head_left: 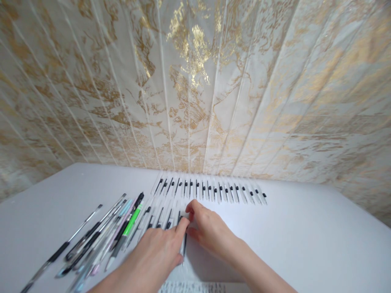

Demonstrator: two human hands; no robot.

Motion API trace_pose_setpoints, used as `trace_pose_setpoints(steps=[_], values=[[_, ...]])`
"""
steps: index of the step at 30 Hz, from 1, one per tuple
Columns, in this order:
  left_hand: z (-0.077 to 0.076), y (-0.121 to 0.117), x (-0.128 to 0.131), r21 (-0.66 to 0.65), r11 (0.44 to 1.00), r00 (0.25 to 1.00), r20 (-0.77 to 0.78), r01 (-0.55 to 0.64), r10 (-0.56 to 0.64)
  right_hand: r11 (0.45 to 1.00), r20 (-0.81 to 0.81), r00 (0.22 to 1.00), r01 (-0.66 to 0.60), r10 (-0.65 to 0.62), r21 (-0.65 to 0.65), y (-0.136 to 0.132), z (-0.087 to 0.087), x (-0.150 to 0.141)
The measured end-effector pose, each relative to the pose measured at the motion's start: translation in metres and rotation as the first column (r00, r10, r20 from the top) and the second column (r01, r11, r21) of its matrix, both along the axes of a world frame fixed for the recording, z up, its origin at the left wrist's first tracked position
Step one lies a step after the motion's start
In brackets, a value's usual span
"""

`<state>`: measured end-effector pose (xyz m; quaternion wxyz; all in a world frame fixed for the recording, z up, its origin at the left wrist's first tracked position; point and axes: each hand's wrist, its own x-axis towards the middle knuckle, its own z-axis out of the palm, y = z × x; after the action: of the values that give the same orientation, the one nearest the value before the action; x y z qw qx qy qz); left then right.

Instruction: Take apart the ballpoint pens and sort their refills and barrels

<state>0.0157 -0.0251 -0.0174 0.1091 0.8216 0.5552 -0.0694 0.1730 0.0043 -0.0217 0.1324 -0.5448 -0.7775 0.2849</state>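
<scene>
My left hand (159, 250) and my right hand (207, 228) meet over a clear pen with a black grip (184, 243) lying on the white table (305, 236). Both hands pinch this pen near its top end, fingertips touching. It lies at the right end of a near row of similar clear pens (159, 217). A longer row of clear pens with black tips (214, 189) lies side by side further back, by the wall.
A loose bunch of assorted pens (97, 238), one with a green barrel (132, 221), lies fanned out at the left. A marbled gold and white wall (195, 81) rises behind the table. Printed paper (195, 287) shows at the bottom edge.
</scene>
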Motion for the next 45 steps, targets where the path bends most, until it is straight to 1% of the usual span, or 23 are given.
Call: trace_pose_setpoints(steps=[2, 3, 4, 6, 8, 10, 11, 13, 14, 17, 19, 20, 22, 23, 24, 25, 27, 30, 33, 36, 41, 45], values=[[0.003, -0.001, 0.0, 0.01, 1.0, 1.0, 0.002, 0.002, -0.002, 1.0, -0.037, 0.999, 0.009, -0.009, 0.003, 0.001, -0.001, 0.0], [0.006, -0.001, 0.0, 0.02, 1.0, 0.999, 0.035, 0.005, -0.006, 1.0, -0.064, 0.998, 0.012, -0.011, 0.003, 0.002, -0.002, 0.001], [0.008, -0.002, 0.0, 0.038, 0.999, 0.995, 0.095, 0.005, -0.009, 1.0, -0.093, 0.996, 0.015, -0.015, 0.003, 0.003, -0.001, 0.002], [0.013, -0.003, -0.001, 0.087, 0.996, 0.958, 0.285, -0.026, 0.001, 1.0, -0.149, 0.989, 0.017, -0.017, 0.002, 0.004, 0.003, 0.003], [0.018, -0.004, -0.002, 0.094, 0.991, 0.87, 0.491, -0.099, 0.04, 1.0, -0.212, 0.977, 0.016, -0.014, 0.009, 0.004, 0.01, 0.005], [0.02, -0.005, -0.003, 0.021, 0.985, 0.762, 0.637, -0.17, 0.118, 1.0, -0.303, 0.953, -0.011, 0.015, 0.016, 0.001, 0.019, 0.004], [0.02, -0.006, -0.004, -0.027, 0.982, 0.712, 0.686, -0.185, 0.153, 0.999, -0.352, 0.935, -0.04, 0.045, 0.02, -0.001, 0.023, 0.003], [0.017, -0.008, -0.004, -0.098, 0.98, 0.637, 0.747, -0.175, 0.188, 0.993, -0.415, 0.902, -0.109, 0.116, 0.041, -0.007, 0.028, -0.001], [0.015, -0.009, -0.004, -0.115, 0.98, 0.609, 0.769, -0.164, 0.193, 0.989, -0.421, 0.895, -0.135, 0.147, 0.057, -0.01, 0.029, -0.004], [0.008, -0.012, 0.0, -0.165, 0.979, 0.556, 0.805, -0.123, 0.206, 0.985, -0.385, 0.906, -0.156, 0.175, 0.081, -0.016, 0.027, -0.009], [0.003, -0.011, 0.001, -0.17, 0.978, 0.569, 0.795, -0.122, 0.209, 0.988, -0.383, 0.911, -0.151, 0.152, 0.032, -0.012, 0.024, -0.006], [0.001, -0.01, 0.002, -0.131, 0.982, 0.596, 0.781, -0.136, 0.187, 0.99, -0.389, 0.913, -0.139, 0.123, -0.013, -0.009, 0.023, -0.003], [-0.004, -0.007, 0.001, 0.032, 0.985, 0.681, 0.726, -0.169, 0.093, 0.987, -0.382, 0.923, -0.098, 0.042, -0.128, 0.002, 0.018, 0.008], [-0.006, -0.006, 0.0, 0.127, 0.979, 0.734, 0.679, -0.157, 0.03, 0.978, -0.363, 0.932, -0.077, 0.002, -0.193, 0.008, 0.015, 0.014], [-0.009, -0.005, -0.001, 0.203, 0.972, 0.784, 0.62, -0.123, -0.031, 0.965, -0.339, 0.94, -0.062, -0.029, -0.254, 0.014, 0.012, 0.019], [-0.012, -0.005, -0.003, 0.251, 0.965, 0.827, 0.556, -0.074, -0.082, 0.952, -0.323, 0.945, -0.051, -0.052, -0.303, 0.018, 0.007, 0.022], [-0.018, -0.005, -0.006, 0.285, 0.958, 0.888, 0.437, 0.01, -0.14, 0.943, -0.33, 0.939, -0.024, -0.092, -0.331, 0.025, -0.002, 0.025], [-0.026, -0.003, -0.008, 0.287, 0.957, 0.935, 0.332, 0.029, -0.128, 0.971, -0.374, 0.915, 0.065, -0.149, -0.229, 0.028, -0.013, 0.022], [-0.03, 0.001, -0.008, 0.26, 0.965, 0.955, 0.278, 0.026, -0.101, 0.986, -0.333, 0.933, 0.099, -0.139, -0.135, 0.026, -0.014, 0.018], [-0.029, 0.002, -0.008, 0.237, 0.971, 0.963, 0.254, 0.03, -0.092, 0.993, -0.266, 0.959, 0.081, -0.101, -0.083, 0.023, -0.009, 0.016], [-0.022, 0.002, -0.008, 0.158, 0.986, 0.975, 0.207, 0.051, -0.083, 0.999, -0.13, 0.991, 0.037, -0.042, -0.037, 0.014, 0.0, 0.014], [-0.02, 0.0, -0.008, 0.119, 0.991, 0.969, 0.232, 0.059, -0.085, 0.999, -0.001, 1.0, -0.025, 0.026, 0.048, 0.007, 0.002, 0.009]])
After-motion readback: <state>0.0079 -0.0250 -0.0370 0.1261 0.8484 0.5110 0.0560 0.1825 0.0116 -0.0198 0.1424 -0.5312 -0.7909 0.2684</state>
